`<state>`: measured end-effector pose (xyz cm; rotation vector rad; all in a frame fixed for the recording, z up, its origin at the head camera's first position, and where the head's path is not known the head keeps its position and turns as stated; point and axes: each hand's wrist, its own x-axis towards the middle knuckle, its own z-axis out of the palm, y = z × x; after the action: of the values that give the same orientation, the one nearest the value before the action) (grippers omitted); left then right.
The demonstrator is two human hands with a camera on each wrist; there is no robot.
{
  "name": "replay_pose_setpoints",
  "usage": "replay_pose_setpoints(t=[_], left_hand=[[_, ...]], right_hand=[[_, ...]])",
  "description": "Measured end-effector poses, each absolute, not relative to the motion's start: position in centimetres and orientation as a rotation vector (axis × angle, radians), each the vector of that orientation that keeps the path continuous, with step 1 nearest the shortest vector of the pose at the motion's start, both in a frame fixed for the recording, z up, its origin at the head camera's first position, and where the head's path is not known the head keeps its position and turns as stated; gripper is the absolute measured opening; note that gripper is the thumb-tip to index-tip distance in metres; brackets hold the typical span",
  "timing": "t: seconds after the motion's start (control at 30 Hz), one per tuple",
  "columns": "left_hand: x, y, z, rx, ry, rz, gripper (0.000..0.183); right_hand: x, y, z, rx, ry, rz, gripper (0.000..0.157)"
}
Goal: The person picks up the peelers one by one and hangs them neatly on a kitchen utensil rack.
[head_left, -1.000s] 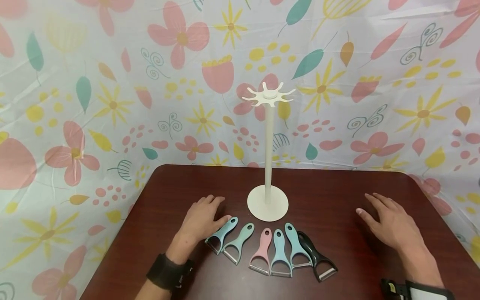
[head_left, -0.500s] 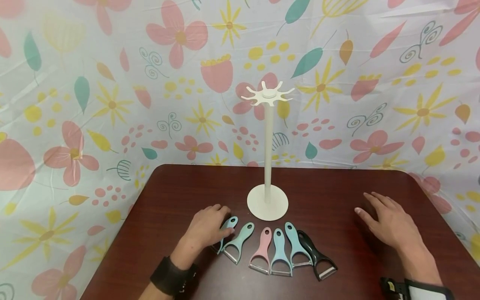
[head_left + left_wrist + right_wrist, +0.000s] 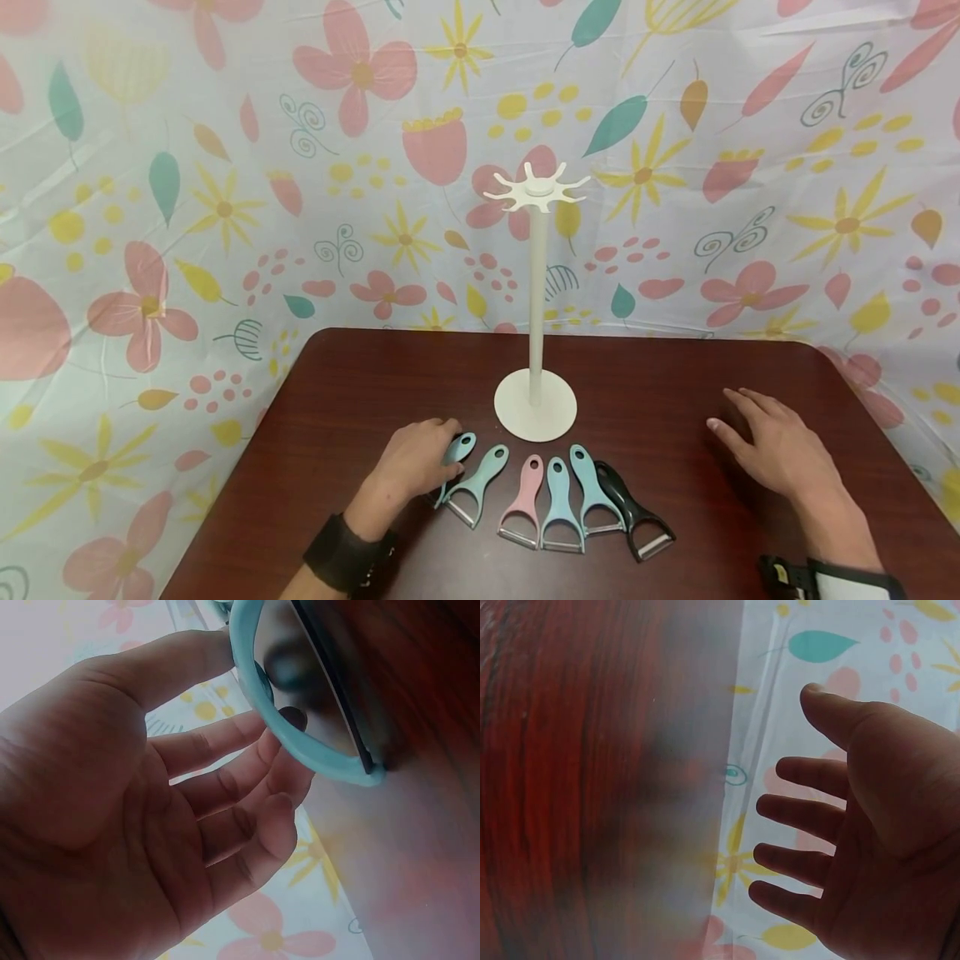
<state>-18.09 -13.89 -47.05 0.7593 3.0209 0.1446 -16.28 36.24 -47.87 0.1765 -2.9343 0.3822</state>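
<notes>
At the left end of a row of peelers, my left hand (image 3: 416, 460) pinches a blue peeler (image 3: 461, 447) between thumb and curled fingers. The left wrist view shows that peeler's curved head (image 3: 304, 748) and blade edge close to the table. Beside it lie a mint-green peeler (image 3: 486, 470), a pink peeler (image 3: 531, 479), two light-blue peelers (image 3: 558, 490) and a black peeler (image 3: 619, 493). On the right side of the table, my right hand (image 3: 780, 450) holds nothing, its fingers spread and relaxed, as the right wrist view confirms.
Behind the peelers stands a white rack (image 3: 537, 292) with a round base and several curved hooks radiating from its top. The dark red-brown table (image 3: 645, 392) has its back edge against a flower-printed cloth (image 3: 375, 167).
My left hand has shifted slightly right and toward me, and its fingers have closed on the leftmost blue peeler. The right hand has barely moved; the other peelers and the rack stay put.
</notes>
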Motion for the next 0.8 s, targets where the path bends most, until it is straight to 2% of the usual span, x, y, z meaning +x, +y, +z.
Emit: replay_pose_setpoints(t=[0.8], left_hand=[[-17.88,-13.91,-47.22,0.759,3.022,0.184,0.043]], right_hand=[[-16.41,35.48,-48.17,0.194,-2.973,0.368,0.077]])
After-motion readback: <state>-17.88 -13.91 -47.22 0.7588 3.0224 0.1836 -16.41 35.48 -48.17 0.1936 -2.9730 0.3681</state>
